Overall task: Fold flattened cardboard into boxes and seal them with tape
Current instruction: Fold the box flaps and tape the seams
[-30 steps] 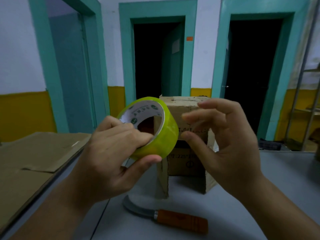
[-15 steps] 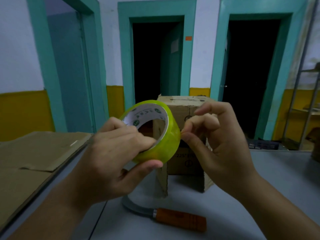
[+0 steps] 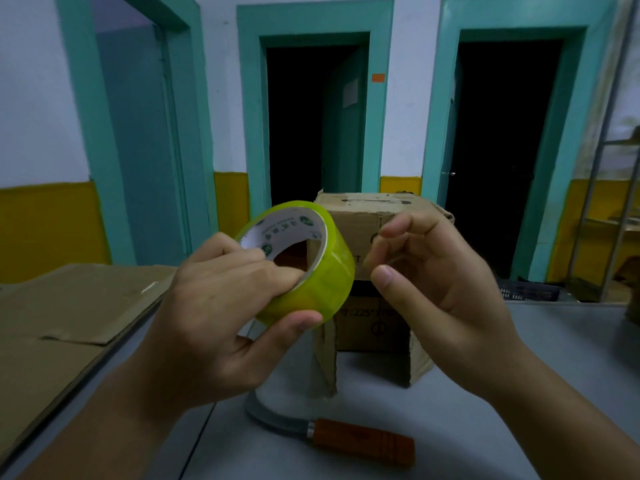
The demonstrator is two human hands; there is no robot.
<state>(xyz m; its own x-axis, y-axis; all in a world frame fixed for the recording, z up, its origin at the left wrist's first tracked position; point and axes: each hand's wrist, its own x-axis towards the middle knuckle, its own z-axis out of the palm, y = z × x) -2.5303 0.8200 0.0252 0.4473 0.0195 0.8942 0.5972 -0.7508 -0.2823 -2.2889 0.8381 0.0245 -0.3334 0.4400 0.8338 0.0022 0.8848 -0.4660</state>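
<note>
My left hand [image 3: 207, 313] grips a roll of yellow-green tape [image 3: 322, 282], fingers through its white core and thumb under its outer face. It holds the roll up in front of a folded cardboard box [image 3: 367, 209] that stands on the grey table [image 3: 519, 393] with its lower flaps splayed. My right hand [image 3: 443, 282] hovers just right of the roll, fingers loosely curled and thumb out, with a small gap to the tape. No pulled strip of tape is visible between them.
A curved knife with an orange wooden handle [image 3: 360, 441] lies on the table near me. Flattened cardboard sheets [image 3: 69, 306] are stacked at the left. A metal rack [image 3: 606, 202] stands at the far right, and three teal-framed doorways are behind.
My right hand closed in until its fingertips touched the roll's edge, then drew slightly back to the right. My left hand kept hold of the roll, tilting it a little.
</note>
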